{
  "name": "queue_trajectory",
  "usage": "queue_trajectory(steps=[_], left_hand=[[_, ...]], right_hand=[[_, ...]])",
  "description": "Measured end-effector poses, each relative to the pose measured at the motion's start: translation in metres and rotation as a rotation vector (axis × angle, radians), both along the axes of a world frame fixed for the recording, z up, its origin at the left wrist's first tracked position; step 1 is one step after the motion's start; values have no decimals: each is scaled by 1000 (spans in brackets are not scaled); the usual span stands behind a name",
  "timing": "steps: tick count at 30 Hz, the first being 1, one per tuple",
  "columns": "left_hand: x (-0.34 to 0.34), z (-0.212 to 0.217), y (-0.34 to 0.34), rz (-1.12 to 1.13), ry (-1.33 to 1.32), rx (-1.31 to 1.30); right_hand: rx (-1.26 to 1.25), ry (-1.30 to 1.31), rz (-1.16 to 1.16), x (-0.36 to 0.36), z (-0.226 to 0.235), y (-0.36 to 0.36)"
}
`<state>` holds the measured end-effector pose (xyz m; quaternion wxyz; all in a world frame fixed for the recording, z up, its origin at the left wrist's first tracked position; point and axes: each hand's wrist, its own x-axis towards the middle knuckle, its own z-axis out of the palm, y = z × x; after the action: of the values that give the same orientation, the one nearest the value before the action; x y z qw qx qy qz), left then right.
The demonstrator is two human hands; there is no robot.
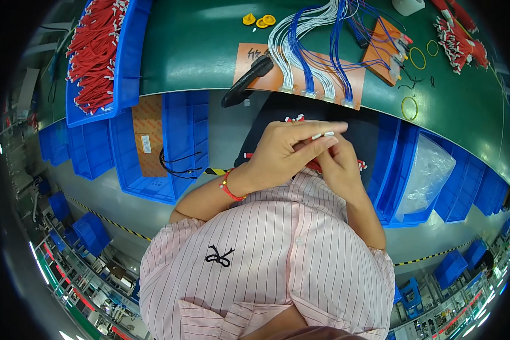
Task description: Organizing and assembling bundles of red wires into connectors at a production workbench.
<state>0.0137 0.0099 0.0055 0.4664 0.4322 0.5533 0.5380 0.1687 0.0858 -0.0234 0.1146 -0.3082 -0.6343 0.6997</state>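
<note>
left hand [275, 150]: thumb and fingers closed on white connectors [323, 135]
right hand [343, 170]: against the left; cannot tell whether it grips
connectors: at the fingertips, in front of the bench [181, 62]
lap leads [314, 166]: red, white-tipped, partly hidden under the hands
wires [292, 37]: white and blue, on the bench, ends over an orange sheet [243, 59]
bin [131, 51]: blue, far left, heaped with red leads [96, 56]

smooth, glossy tabletop [192, 54] at twelve o'clock; plastic-looking connectors [328, 134] at two; crinkled, shiny plastic bag [430, 170] at three; matt cloth shirt [255, 255] at six.
</note>
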Motion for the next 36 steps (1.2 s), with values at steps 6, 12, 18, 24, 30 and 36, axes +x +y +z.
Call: queue_trajectory(steps=[6,12,18,24,30,36], left_hand=[[-13,-14,-17,309,-300,143],[-39,-14,-22,354,-692,188],[-22,-25,-8,278,-501,-224],[-25,-30,-5,297,-507,-214],[-13,-33,-2,400,-412,-147],[-12,-29,0,433,-476,-153]], right_hand=[[-388,130,0,11,11,16],[-454,134,-277,39,-19,25],[-742,663,-417,41,-27,24],[-627,595,-294,35,-25,25],[-773,686,-179,25,-23,22],[-685,567,-119,22,-18,23]])
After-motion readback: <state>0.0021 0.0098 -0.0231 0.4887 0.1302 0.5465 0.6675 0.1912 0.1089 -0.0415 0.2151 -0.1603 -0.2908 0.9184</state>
